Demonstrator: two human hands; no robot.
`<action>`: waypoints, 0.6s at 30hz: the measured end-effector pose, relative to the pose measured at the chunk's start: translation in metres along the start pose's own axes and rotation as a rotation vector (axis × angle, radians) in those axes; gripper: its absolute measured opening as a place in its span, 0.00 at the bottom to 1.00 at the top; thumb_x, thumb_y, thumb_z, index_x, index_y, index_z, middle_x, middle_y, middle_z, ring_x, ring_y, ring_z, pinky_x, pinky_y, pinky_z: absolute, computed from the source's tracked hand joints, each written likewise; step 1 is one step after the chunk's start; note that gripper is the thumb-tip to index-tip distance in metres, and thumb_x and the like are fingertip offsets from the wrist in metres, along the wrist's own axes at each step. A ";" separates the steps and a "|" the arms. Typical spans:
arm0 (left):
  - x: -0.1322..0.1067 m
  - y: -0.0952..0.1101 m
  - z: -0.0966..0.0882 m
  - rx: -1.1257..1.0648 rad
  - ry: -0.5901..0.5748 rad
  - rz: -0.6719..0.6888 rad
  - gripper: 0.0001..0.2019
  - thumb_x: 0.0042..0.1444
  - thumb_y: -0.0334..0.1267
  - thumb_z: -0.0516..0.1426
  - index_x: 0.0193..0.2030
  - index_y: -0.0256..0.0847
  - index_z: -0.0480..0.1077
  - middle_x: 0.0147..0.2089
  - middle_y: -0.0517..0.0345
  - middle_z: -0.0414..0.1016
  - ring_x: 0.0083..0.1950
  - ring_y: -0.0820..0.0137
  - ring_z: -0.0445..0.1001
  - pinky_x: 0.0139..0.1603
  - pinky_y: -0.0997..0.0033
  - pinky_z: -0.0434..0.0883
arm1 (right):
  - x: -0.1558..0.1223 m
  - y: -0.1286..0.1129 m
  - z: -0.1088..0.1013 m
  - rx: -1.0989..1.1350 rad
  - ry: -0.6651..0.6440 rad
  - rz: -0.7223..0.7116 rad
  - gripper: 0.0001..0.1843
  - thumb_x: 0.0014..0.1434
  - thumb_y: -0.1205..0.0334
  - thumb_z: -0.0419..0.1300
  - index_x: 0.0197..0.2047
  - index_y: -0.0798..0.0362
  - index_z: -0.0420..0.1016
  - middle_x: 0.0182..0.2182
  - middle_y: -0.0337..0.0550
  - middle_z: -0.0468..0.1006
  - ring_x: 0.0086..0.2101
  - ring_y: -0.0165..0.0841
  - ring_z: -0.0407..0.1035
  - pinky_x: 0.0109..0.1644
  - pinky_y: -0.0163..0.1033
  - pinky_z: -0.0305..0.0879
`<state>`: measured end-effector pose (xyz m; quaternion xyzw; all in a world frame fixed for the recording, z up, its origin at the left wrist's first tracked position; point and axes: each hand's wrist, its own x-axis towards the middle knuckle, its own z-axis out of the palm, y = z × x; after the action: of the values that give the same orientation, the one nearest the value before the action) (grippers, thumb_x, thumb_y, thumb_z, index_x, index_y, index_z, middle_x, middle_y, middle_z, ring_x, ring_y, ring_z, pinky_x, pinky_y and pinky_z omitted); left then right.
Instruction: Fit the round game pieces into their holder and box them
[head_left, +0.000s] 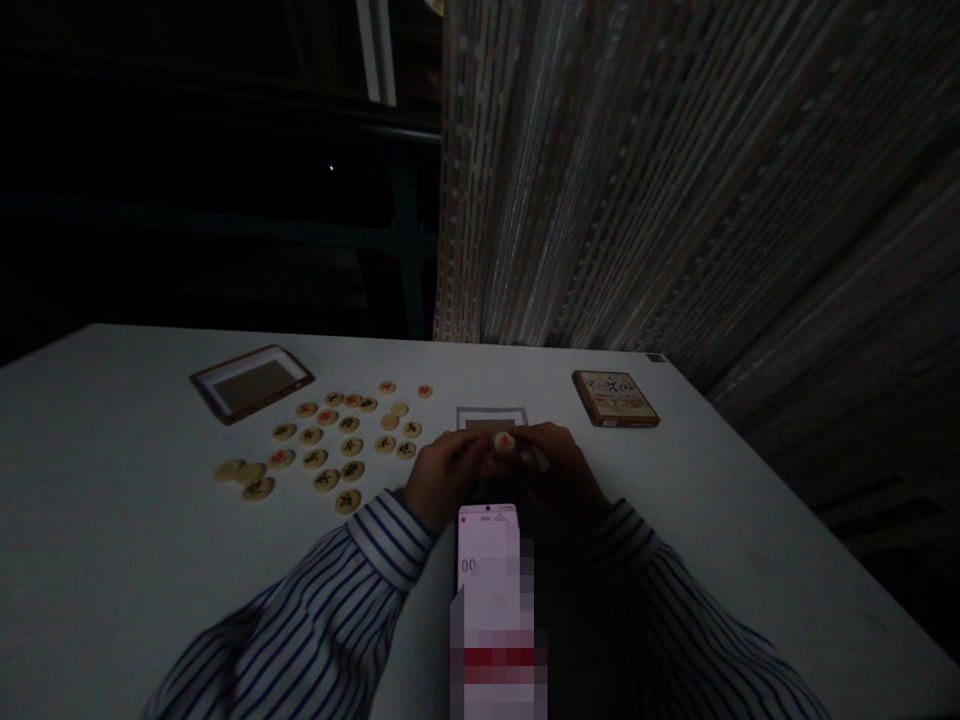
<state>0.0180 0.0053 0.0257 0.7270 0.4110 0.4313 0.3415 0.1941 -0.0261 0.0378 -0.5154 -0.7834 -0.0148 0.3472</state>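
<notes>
My left hand (450, 468) and my right hand (559, 465) meet in front of me with fingers closed. Between their fingertips is a round, pale xiangqi piece (504, 442) with a red character facing up. A second red-marked piece (489, 467) shows dimly just below it, partly hidden by the fingers. Directly behind the hands lies a small pale-rimmed tray (491, 412), largely covered by them. Left of my left hand, several loose xiangqi pieces (349, 447) with red or black characters are spread on the table; a few show blank faces.
On the white table (720, 560), an open brown-edged box part (255, 382) lies at the back left. A printed box (615, 398) sits at the back right. A lit phone (487, 560) is close below my hands. A beaded curtain (555, 200) hangs behind the table.
</notes>
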 end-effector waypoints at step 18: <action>0.006 -0.021 -0.009 0.326 0.192 0.014 0.11 0.54 0.37 0.52 0.39 0.38 0.73 0.39 0.52 0.76 0.42 0.66 0.73 0.46 0.63 0.70 | -0.003 0.028 0.000 -0.049 0.024 0.103 0.13 0.55 0.56 0.57 0.42 0.53 0.73 0.37 0.48 0.78 0.38 0.37 0.69 0.41 0.43 0.63</action>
<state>0.0049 0.0210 0.0133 0.7311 0.5011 0.4286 0.1755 0.2179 -0.0151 0.0264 -0.5631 -0.7509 -0.0223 0.3442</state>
